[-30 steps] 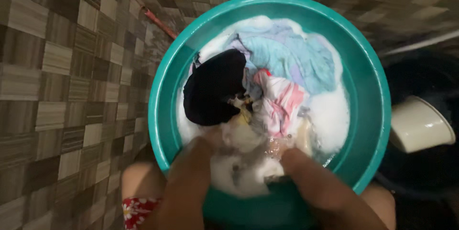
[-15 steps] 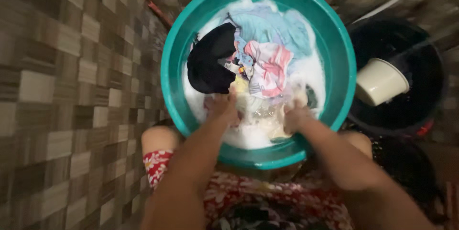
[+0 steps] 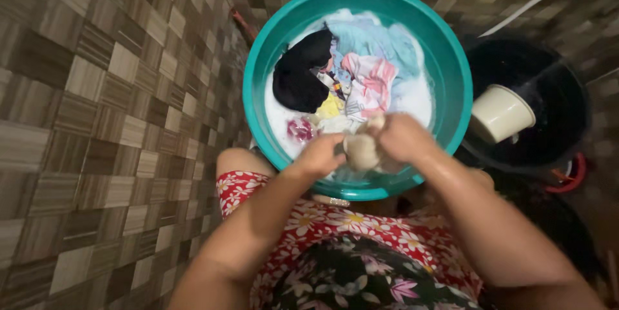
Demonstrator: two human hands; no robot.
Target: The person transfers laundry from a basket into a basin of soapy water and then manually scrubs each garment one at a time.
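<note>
Beige, soggy and balled up, the small cloth (image 3: pixel 361 150) sat lower centre of the frame, lifted just above the suds at the near edge of the teal basin (image 3: pixel 451 65). Both hands were on it: the left hand (image 3: pixel 320 155) had its fingers curled tight around the left side of the wad, and the right hand (image 3: pixel 400 137) was closed over the top and right side, so neither was open at all. Looked like a scrub or wring between the fists.

To do that bit well, the person probably wanted to keep the wad low over the basin so drips fell back in, and rub one fistful against the other instead of just squeezing. Turning the cloth to a fresh patch now and then would help too, as a guess.

Further up in the basin, centre frame, a black garment (image 3: pixel 300 81) lay on the left of the pile, a pink and white piece (image 3: pixel 371 81) in the middle, and a light blue one (image 3: pixel 380 39) at the top, all in white foam (image 3: pixel 412 100).

Right of the basin was a dark bucket (image 3: pixel 554 104) with a cream scoop (image 3: pixel 500 113) resting in it. Brown patchwork floor tiles (image 3: pixel 116 91) filled the left side.
</note>
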